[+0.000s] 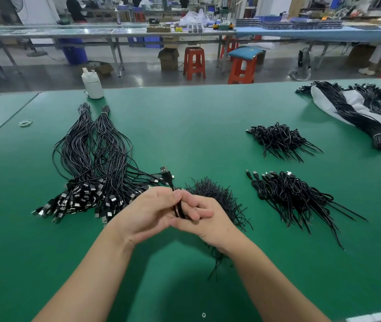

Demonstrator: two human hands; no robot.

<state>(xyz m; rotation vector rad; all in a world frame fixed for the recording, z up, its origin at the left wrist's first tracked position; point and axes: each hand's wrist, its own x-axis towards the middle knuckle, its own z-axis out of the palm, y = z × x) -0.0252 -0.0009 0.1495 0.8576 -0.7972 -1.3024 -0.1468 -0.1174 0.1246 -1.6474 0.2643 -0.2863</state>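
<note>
A single USB cable (178,209) was held above the green table (196,140), folded into a short hank and clamped between both hands. The left hand (147,214) was closed on the hank, with thumb and forefinger pinching it near the top. The right hand (204,219) was curled round the lower folds from the other side. The USB plug (165,173) stood free above the fingers. Whether a tie was already wound on could not be told, as the middle of the hank was covered by fingers.

Step judged: the hank was being bunched for tying. To do it well, the folds should be kept even and flat. The left pinch should not be slackened while the right hand works, and the plug should be left sticking out at one end.

A heap of short black strands (217,196) lay just behind the right hand, within easy reach. The loose cable bundle (85,163) lay to the left, near the hands. Two piles of done hanks (280,140) (301,198) lay to the right. The nearer pile was judged the likely drop spot, with tails laid the same way as the rest.
</note>
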